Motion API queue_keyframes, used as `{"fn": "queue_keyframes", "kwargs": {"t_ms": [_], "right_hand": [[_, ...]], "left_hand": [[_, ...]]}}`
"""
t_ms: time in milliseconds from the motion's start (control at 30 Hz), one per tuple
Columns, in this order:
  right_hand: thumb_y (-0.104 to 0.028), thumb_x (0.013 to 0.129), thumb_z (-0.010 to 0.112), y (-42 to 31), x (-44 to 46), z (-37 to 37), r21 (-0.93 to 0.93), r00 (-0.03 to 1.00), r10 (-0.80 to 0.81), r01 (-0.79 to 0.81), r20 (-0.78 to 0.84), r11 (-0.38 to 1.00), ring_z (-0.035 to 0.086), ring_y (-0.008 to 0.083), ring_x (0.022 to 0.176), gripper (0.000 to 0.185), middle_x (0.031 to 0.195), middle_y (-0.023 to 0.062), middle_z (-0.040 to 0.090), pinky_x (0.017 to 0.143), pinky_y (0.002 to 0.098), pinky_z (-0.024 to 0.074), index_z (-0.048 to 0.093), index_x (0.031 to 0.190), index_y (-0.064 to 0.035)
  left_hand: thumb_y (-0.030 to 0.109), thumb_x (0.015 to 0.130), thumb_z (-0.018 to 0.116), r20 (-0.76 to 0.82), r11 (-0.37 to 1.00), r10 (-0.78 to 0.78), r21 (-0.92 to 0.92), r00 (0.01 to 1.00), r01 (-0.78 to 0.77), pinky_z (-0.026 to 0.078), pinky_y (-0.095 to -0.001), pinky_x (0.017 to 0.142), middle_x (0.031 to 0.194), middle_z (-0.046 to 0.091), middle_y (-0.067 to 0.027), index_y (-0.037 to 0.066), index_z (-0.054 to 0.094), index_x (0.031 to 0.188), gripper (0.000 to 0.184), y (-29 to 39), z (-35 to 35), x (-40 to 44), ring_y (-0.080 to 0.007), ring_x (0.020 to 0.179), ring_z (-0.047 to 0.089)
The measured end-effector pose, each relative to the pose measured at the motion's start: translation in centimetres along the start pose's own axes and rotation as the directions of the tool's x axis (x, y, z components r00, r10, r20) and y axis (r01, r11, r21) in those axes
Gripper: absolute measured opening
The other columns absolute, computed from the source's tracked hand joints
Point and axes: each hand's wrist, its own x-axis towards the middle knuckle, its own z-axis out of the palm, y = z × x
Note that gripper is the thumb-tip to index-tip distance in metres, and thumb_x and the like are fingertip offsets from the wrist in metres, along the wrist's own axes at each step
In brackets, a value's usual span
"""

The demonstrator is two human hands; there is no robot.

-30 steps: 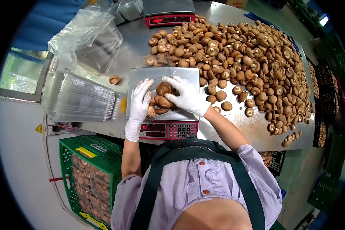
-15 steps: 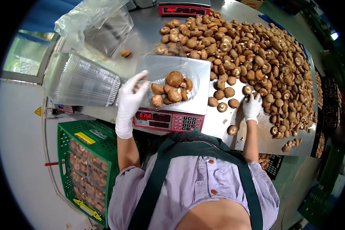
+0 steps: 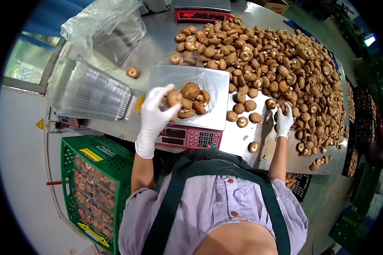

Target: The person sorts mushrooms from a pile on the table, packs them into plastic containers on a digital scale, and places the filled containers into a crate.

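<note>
My left hand, in a white glove, grips a brown mushroom over a clear plastic tray. Several more mushrooms lie in that tray, which rests on the metal plate of a red scale. My left hand partly covers the scale's display. To the right, my gloved right hand reaches to the edge of a large mushroom heap. Its fingertips close around a mushroom there, partly hidden by the fingers. A loose mushroom sits left of the scale.
Nested clear trays lie on the left of the metal table, below a plastic bag. A second red scale stands at the back. A green crate of packed mushrooms is at lower left. Several loose mushrooms lie between scale and heap.
My left hand has moved over the tray and closed on a mushroom. My right hand has reached slightly farther into the heap's edge. The loose mushroom left of the scale has rolled over, nearer me.
</note>
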Motion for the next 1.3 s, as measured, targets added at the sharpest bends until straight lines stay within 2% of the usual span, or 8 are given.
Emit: {"fn": "queue_keyframes", "kwargs": {"t_ms": [67, 133, 267, 467, 600, 633, 733, 1300], "right_hand": [[-0.015, 0.086, 0.066, -1.3, -0.1, 0.8, 0.412, 0.992, 0.026, -0.076, 0.126, 0.908, 0.061, 0.0170, 0.097, 0.041, 0.110, 0.0098, 0.064, 0.083, 0.0289, 0.0487, 0.055, 0.124, -0.0044], [-0.013, 0.089, 0.061, -5.1, -1.0, 1.0, 0.548, 0.942, 0.074, -0.253, 0.327, 0.798, 0.062, 0.0140, 0.088, 0.039, 0.110, 0.0122, 0.062, 0.075, 0.0275, 0.0533, 0.053, 0.126, -0.0025], [-0.014, 0.092, 0.057, -13.4, -3.4, 1.7, 0.611, 0.811, -0.027, -0.418, 0.584, 0.672, 0.063, 0.0136, 0.071, 0.039, 0.101, 0.0095, 0.062, 0.070, 0.0269, 0.0547, 0.051, 0.128, -0.0008], [-0.021, 0.089, 0.063, -22.4, -7.2, 3.5, 0.605, 0.586, -0.323, -0.383, 0.743, 0.698, 0.064, 0.0148, 0.087, 0.041, 0.105, 0.0110, 0.064, 0.074, 0.0286, 0.0539, 0.053, 0.125, -0.0032], [-0.014, 0.083, 0.065, -26.6, -10.4, 6.8, 0.651, 0.670, -0.668, 0.354, 0.325, 0.672, 0.064, 0.0276, 0.095, 0.038, 0.108, 0.0141, 0.063, 0.084, 0.0345, 0.0510, 0.056, 0.120, -0.0067], [-0.010, 0.078, 0.066, -27.0, -10.5, 7.9, 0.578, 0.550, -0.817, 0.616, 0.171, 0.536, 0.058, 0.0325, 0.103, 0.039, 0.114, 0.0161, 0.059, 0.090, 0.0357, 0.0476, 0.058, 0.116, -0.0097], [-0.017, 0.080, 0.064, -25.8, -11.5, 11.3, 0.346, 0.228, -0.901, 0.866, 0.370, 0.361, 0.052, 0.0322, 0.114, 0.035, 0.121, 0.0157, 0.054, 0.098, 0.0427, 0.0397, 0.060, 0.114, -0.0126], [-0.016, 0.087, 0.062, -20.5, -5.5, 6.9, 0.400, 0.709, -0.523, 0.356, 0.473, 0.844, 0.063, 0.0230, 0.097, 0.023, 0.103, 0.0136, 0.067, 0.087, 0.0305, 0.0471, 0.068, 0.106, -0.0040]], "left_hand": [[0.006, 0.070, 0.072, -0.163, 0.977, 0.194, 0.119, 0.967, -0.176, 0.051, -0.0320, 0.080, 0.109, 0.062, -0.0083, 0.008, 0.063, 0.113, 0.044, -2.7, 0.2, 0.7, -0.0246, 0.096, 0.062], [0.001, 0.071, 0.066, 0.020, 0.917, 0.244, 0.321, 0.970, -0.237, 0.048, -0.0348, 0.087, 0.114, 0.061, -0.0082, 0.010, 0.062, 0.114, 0.044, -4.3, 0.2, 1.4, -0.0263, 0.105, 0.058], [-0.006, 0.070, 0.056, 0.215, 0.939, 0.236, 0.201, 0.948, -0.279, 0.045, -0.0352, 0.095, 0.121, 0.060, -0.0102, 0.008, 0.063, 0.115, 0.047, -5.8, 0.5, 1.3, -0.0287, 0.112, 0.055], [-0.008, 0.073, 0.053, 0.048, 0.983, 0.003, -0.185, 0.999, 0.006, 0.042, -0.0332, 0.100, 0.120, 0.061, -0.0140, 0.001, 0.060, 0.118, 0.046, -6.8, 1.0, 0.6, -0.0256, 0.114, 0.057], [-0.009, 0.075, 0.053, -0.024, 0.982, 0.003, -0.188, 1.000, -0.008, 0.042, -0.0323, 0.100, 0.119, 0.062, -0.0136, -0.001, 0.060, 0.117, 0.044, -7.3, 1.5, 0.2, -0.0237, 0.113, 0.058], [-0.009, 0.075, 0.053, -0.046, 0.975, -0.036, -0.220, 0.998, 0.025, 0.042, -0.0324, 0.100, 0.119, 0.062, -0.0135, -0.001, 0.060, 0.117, 0.043, -7.4, 1.6, 0.1, -0.0237, 0.113, 0.057], [-0.010, 0.076, 0.052, -0.071, 0.958, -0.086, -0.279, 0.994, 0.063, 0.042, -0.0322, 0.100, 0.118, 0.062, -0.0131, -0.001, 0.060, 0.116, 0.042, -7.3, 2.0, 0.2, -0.0235, 0.113, 0.057], [0.014, 0.090, 0.058, -0.082, 0.847, -0.427, -0.384, 0.900, 0.367, 0.045, -0.0245, 0.087, 0.110, 0.064, -0.0051, 0.003, 0.061, 0.121, 0.033, -10.6, -1.3, 4.5, -0.0121, 0.097, 0.058]]}}
